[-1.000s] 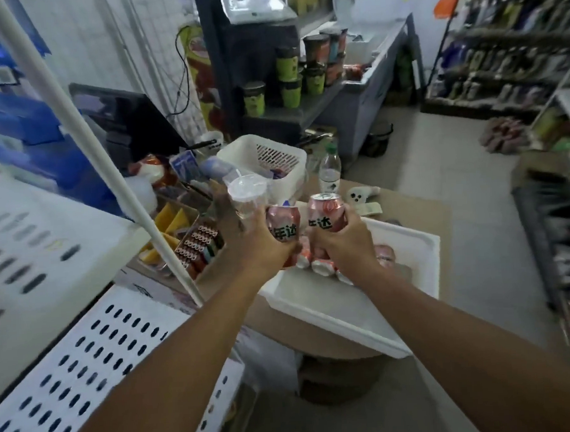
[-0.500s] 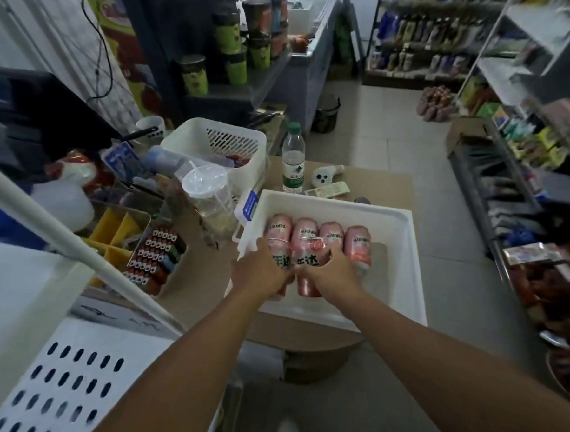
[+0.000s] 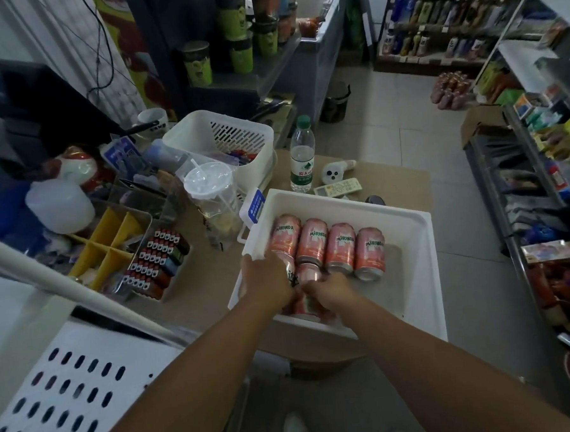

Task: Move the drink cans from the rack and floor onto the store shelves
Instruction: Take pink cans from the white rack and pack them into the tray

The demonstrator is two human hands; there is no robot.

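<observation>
A white plastic tray (image 3: 412,275) sits on the brown counter. Several pink Mirinda cans (image 3: 340,251) lie side by side in its far half. My left hand (image 3: 267,282) grips a pink can (image 3: 288,265) at the tray's near left corner. Beside it, my right hand (image 3: 330,296) grips another pink can (image 3: 308,272) low in the tray. Both held cans are mostly hidden by my fingers. Store shelves (image 3: 544,156) with packaged goods run along the right.
On the counter stand a white basket (image 3: 226,136), a lidded clear cup (image 3: 209,190), a water bottle (image 3: 302,158), a remote (image 3: 338,189) and a lighter display (image 3: 160,260). A white perforated shelf panel (image 3: 55,393) lies at lower left. A tiled aisle runs right of the counter.
Both hands have come down from holding two cans upright above the tray to low inside its near end, still holding them. The view has tilted down and right.
</observation>
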